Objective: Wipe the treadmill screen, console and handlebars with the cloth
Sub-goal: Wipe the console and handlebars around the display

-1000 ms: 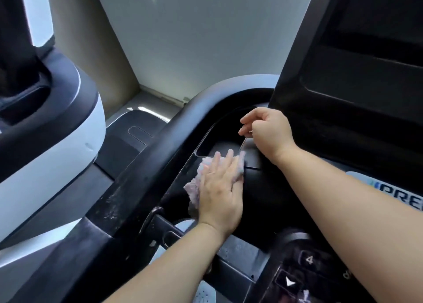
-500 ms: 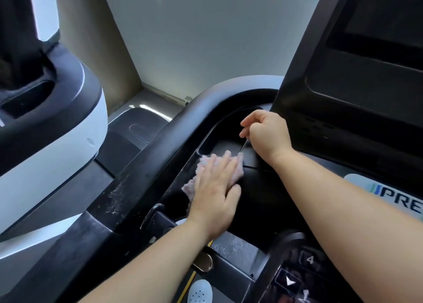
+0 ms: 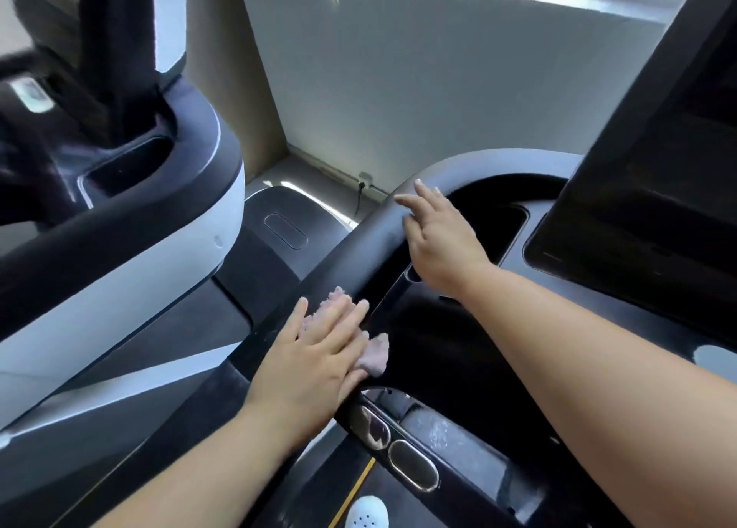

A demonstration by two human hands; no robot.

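Note:
My left hand (image 3: 317, 358) lies flat with straight fingers on a pale pink cloth (image 3: 374, 354), pressing it onto the black left handlebar (image 3: 339, 260) of the treadmill. The cloth shows at my fingertips and beside my thumb. My right hand (image 3: 436, 238) reaches further up the same handlebar, fingers spread and straight, touching or hovering over its curved top. The console tray (image 3: 498, 224) is a dark recess to the right of that hand. The dark screen (image 3: 646, 176) rises at the upper right.
A neighbouring white and black treadmill (image 3: 151, 248) stands close on the left. Metal pulse sensors (image 3: 412, 463) sit on a lower grip near the bottom. A white shoe (image 3: 365, 513) shows on the belt below. A pale wall (image 3: 438, 88) is behind.
My left hand slid the cloth out of the console tray onto the left handlebar. My right hand opened from a curled fist and moved left onto the handlebar's curve. The view shifted right and down.

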